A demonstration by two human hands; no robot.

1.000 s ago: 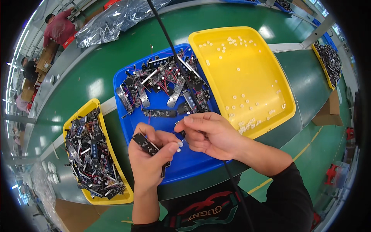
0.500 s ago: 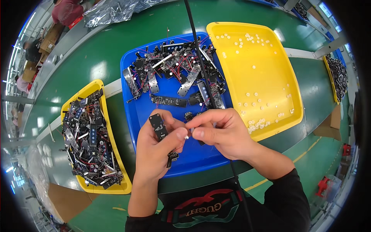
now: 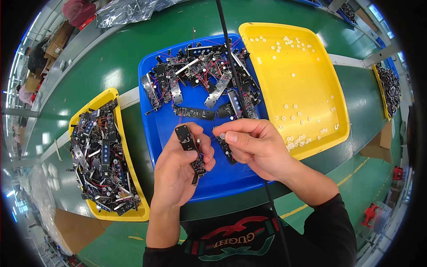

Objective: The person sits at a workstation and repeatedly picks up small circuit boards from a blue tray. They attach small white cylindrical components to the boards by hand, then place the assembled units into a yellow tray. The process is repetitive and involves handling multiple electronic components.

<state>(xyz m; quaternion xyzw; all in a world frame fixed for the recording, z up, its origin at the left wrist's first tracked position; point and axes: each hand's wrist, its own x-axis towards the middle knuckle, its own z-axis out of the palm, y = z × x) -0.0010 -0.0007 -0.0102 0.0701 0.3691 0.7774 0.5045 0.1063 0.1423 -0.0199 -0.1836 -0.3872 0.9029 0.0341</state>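
Observation:
My left hand [image 3: 173,167] is closed around a narrow black circuit board [image 3: 184,136], held upright with its upper end showing above the thumb. Thin wires and a small round part [image 3: 198,141] show along the board's right side. Just to the right, my right hand [image 3: 264,144] pinches a small white round cap [image 3: 222,136] between thumb and forefinger, apart from the board. Both hands are over the near half of a blue tray [image 3: 193,95]. More circuit boards [image 3: 200,71] with red wires and metal strips lie heaped in its far half. Another board [image 3: 227,151] shows partly beside my right fingertips.
At the right, a yellow tray [image 3: 307,98] holds scattered white caps [image 3: 296,143]. A second yellow tray [image 3: 144,207] at the left is piled with circuit boards [image 3: 106,155]. One black cable [image 3: 227,40] hangs across the blue tray. Silver plastic sheeting [image 3: 124,13] lies far left.
My hands have drawn slightly apart, where their fingertips met before. The board in my left hand now shows along more of its length, and the white cap shows between my right fingertips.

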